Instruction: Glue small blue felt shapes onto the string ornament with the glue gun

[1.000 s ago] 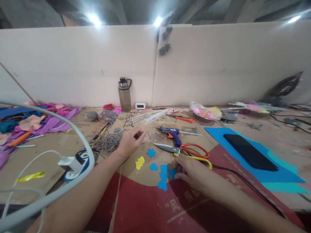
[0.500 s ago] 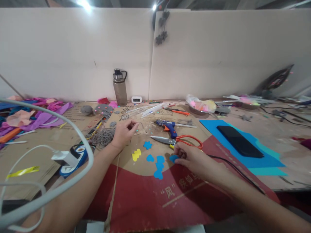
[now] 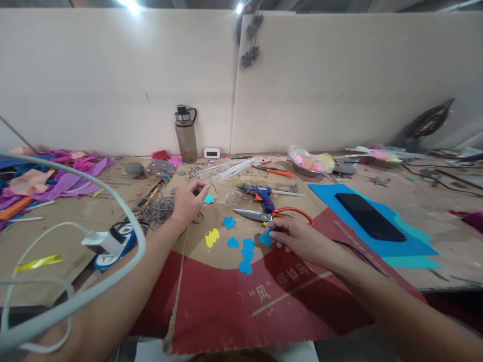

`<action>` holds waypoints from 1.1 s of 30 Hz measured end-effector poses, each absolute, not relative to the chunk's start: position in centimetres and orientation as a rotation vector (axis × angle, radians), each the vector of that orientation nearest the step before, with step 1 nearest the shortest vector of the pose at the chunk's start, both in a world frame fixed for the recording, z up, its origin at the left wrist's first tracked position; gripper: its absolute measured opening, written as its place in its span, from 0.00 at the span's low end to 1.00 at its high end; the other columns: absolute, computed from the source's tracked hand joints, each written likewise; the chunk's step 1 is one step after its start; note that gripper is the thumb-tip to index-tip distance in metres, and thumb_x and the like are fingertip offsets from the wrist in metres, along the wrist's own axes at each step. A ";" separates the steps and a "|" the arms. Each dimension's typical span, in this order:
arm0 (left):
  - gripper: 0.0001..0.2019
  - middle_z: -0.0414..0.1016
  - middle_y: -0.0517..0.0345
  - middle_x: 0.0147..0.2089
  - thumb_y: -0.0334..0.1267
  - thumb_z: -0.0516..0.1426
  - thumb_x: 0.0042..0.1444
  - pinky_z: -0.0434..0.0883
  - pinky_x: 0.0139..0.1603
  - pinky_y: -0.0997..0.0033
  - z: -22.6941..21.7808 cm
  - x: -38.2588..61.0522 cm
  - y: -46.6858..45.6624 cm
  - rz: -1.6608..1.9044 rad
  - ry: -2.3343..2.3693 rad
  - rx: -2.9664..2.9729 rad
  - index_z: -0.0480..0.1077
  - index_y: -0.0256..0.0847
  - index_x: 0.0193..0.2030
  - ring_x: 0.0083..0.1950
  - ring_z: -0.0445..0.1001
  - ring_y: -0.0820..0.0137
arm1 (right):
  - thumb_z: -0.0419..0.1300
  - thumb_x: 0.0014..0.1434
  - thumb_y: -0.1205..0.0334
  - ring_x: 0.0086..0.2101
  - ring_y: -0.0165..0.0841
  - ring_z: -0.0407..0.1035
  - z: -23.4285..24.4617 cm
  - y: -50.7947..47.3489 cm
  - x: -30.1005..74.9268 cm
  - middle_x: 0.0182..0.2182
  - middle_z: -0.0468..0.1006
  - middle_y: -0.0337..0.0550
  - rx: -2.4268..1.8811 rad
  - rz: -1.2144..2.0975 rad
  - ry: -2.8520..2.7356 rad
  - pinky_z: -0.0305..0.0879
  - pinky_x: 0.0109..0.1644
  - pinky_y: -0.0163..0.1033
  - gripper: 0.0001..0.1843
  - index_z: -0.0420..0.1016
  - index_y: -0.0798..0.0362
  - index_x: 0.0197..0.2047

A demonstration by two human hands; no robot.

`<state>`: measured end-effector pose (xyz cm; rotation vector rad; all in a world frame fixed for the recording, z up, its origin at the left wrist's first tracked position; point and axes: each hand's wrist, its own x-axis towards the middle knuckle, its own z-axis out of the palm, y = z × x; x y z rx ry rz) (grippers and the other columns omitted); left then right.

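Note:
My right hand [image 3: 296, 236] pinches a blue paper cutout [image 3: 266, 237] by its edge, just above the cardboard. My left hand [image 3: 188, 202] is closed, thumb against fingertips. A thin grey strand shows at those fingertips, and a loop hangs below the palm, beside a tangle of grey cord [image 3: 160, 208]. Between the hands lie a blue flower cutout [image 3: 229, 223], a blue heart [image 3: 233, 242], overlapping blue cutouts [image 3: 246, 256] and a yellow cutout [image 3: 212, 238]. A turquoise flower [image 3: 209, 199] lies near my left fingertips. Orange-handled scissors [image 3: 256, 215] rest beyond my right hand.
A blue glue gun [image 3: 264, 196] lies behind the scissors. At right, a black phone [image 3: 370, 216] rests on blue sheets [image 3: 411, 244]. A bottle [image 3: 186, 136] stands at the back. White cables [image 3: 139, 246] cross the left side near a power strip [image 3: 116, 251].
My left hand has shifted slightly left and toward me, uncovering the turquoise flower. The right hand has raised the blue cutout a little, so more of it shows.

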<state>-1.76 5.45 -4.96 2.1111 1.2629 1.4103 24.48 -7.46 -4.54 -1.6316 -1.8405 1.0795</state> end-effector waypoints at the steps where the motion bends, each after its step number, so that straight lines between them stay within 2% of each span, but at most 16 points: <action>1: 0.09 0.66 0.63 0.22 0.40 0.55 0.53 0.59 0.27 0.75 -5.0 -1.8 5.5 1.411 1.261 2.112 0.70 0.38 0.28 0.24 0.63 0.76 | 0.52 0.59 0.58 0.24 0.27 0.63 -4.4 -7.5 24.4 0.23 0.70 0.36 -1.635 1.078 -1.857 0.58 0.28 0.33 0.09 0.68 0.53 0.33; 7: 0.10 0.66 0.63 0.22 0.43 0.55 0.53 0.58 0.25 0.75 -5.2 -1.9 5.8 1.422 1.260 2.054 0.70 0.38 0.28 0.23 0.62 0.75 | 0.53 0.59 0.59 0.28 0.29 0.64 -2.9 -7.7 23.7 0.25 0.71 0.38 -1.618 0.985 -2.024 0.59 0.32 0.35 0.09 0.70 0.53 0.31; 12: 0.10 0.67 0.63 0.21 0.43 0.56 0.52 0.61 0.27 0.75 -5.2 -2.3 6.5 1.504 1.281 1.904 0.70 0.38 0.28 0.24 0.64 0.75 | 0.55 0.56 0.63 0.32 0.31 0.67 -2.3 -7.9 22.7 0.31 0.75 0.39 -1.528 1.061 -2.133 0.60 0.37 0.36 0.06 0.72 0.53 0.33; 22: 0.09 0.67 0.63 0.22 0.41 0.57 0.51 0.61 0.26 0.75 -5.3 -2.5 6.7 1.525 1.297 1.884 0.70 0.38 0.27 0.23 0.63 0.75 | 0.54 0.57 0.63 0.30 0.30 0.65 -3.0 -7.6 23.7 0.28 0.73 0.38 -1.665 0.808 -2.178 0.56 0.33 0.35 0.06 0.71 0.51 0.34; 27: 0.09 0.67 0.63 0.21 0.42 0.56 0.51 0.62 0.27 0.75 -5.2 -2.4 6.6 1.515 1.301 1.906 0.70 0.38 0.27 0.24 0.64 0.75 | 0.54 0.55 0.64 0.28 0.29 0.64 -3.1 -7.5 23.7 0.25 0.71 0.36 -1.678 0.910 -2.126 0.55 0.30 0.34 0.06 0.72 0.51 0.36; 33: 0.09 0.66 0.63 0.21 0.41 0.56 0.51 0.62 0.27 0.75 -5.2 -2.4 6.5 1.508 1.304 1.897 0.70 0.39 0.27 0.24 0.64 0.75 | 0.54 0.55 0.64 0.30 0.30 0.67 -2.8 -7.5 23.2 0.29 0.74 0.38 -1.588 0.997 -2.139 0.59 0.33 0.35 0.08 0.73 0.50 0.37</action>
